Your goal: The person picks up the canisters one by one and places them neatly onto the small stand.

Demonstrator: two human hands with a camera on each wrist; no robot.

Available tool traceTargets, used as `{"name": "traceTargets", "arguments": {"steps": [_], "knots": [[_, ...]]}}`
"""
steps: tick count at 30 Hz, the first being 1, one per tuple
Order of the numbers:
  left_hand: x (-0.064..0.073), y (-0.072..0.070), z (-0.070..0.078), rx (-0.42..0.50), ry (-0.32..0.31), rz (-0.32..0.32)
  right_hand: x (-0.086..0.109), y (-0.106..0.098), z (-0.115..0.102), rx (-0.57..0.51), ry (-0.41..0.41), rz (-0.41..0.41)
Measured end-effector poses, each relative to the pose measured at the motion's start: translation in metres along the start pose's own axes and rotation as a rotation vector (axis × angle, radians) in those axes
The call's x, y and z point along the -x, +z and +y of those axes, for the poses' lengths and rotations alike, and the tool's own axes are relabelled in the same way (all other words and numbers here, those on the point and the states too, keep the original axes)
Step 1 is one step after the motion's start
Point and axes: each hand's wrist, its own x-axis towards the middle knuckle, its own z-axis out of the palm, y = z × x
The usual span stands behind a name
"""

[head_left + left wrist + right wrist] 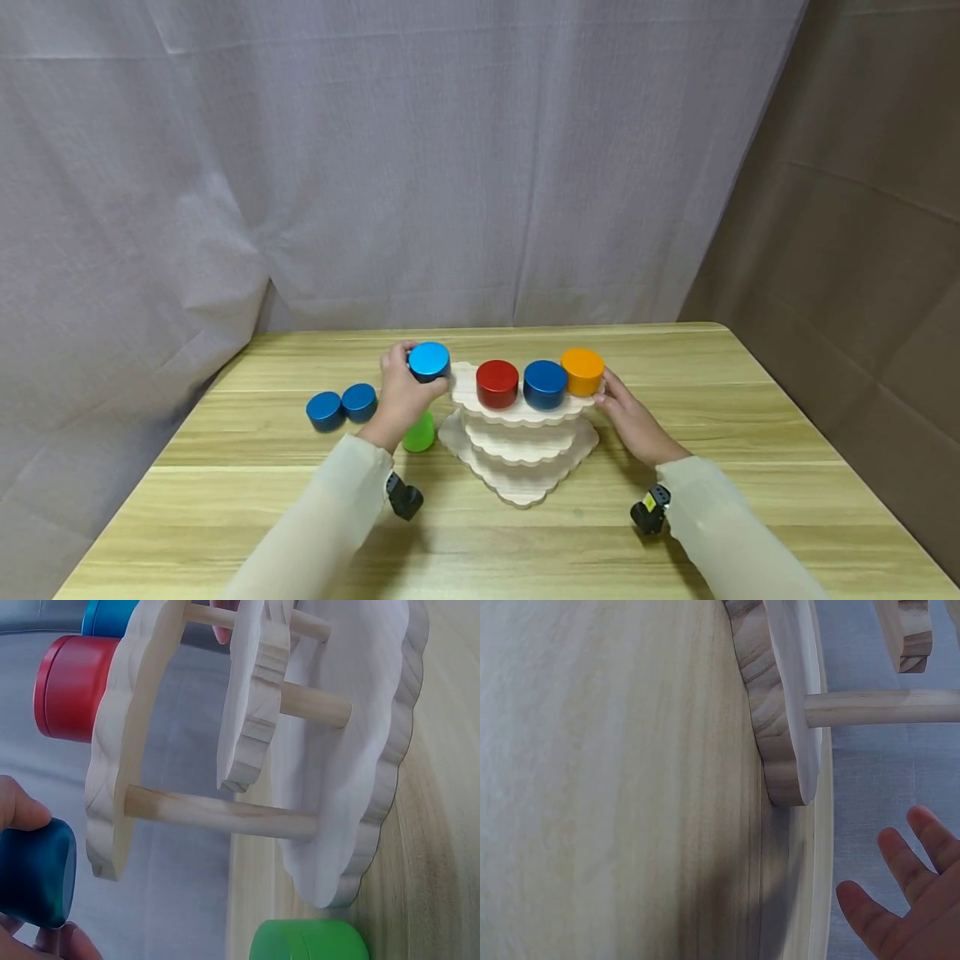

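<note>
My left hand (405, 392) grips a blue round tin (430, 360) between thumb and fingers. In the left wrist view that blue tin (37, 874) is held apart from the end of the top tier. A wooden three-tier stand (525, 483) with scalloped edges stands on the table. On its top tier sit a red tin (497, 384), a second blue tin (545, 385) and an orange tin (582, 372). My right hand (633, 421) is at the tier's right end, beside the orange tin. Its visible fingers (907, 862) are spread in the right wrist view; whether it touches the tin cannot be told.
Two more blue tins, one at the far left (326, 412) and one beside it (360, 402), lie on the wooden table (525, 550). A green tin (420, 435) stands left of the stand, partly behind my left wrist. A grey curtain (450, 167) hangs behind the table.
</note>
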Motion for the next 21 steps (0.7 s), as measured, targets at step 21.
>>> {"name": "traceTargets", "arguments": {"steps": [21], "knots": [[0.000, 0.017, 0.008, -0.032, 0.004, -0.090, -0.001, -0.001, 0.001, 0.018, 0.020, -0.006]]}}
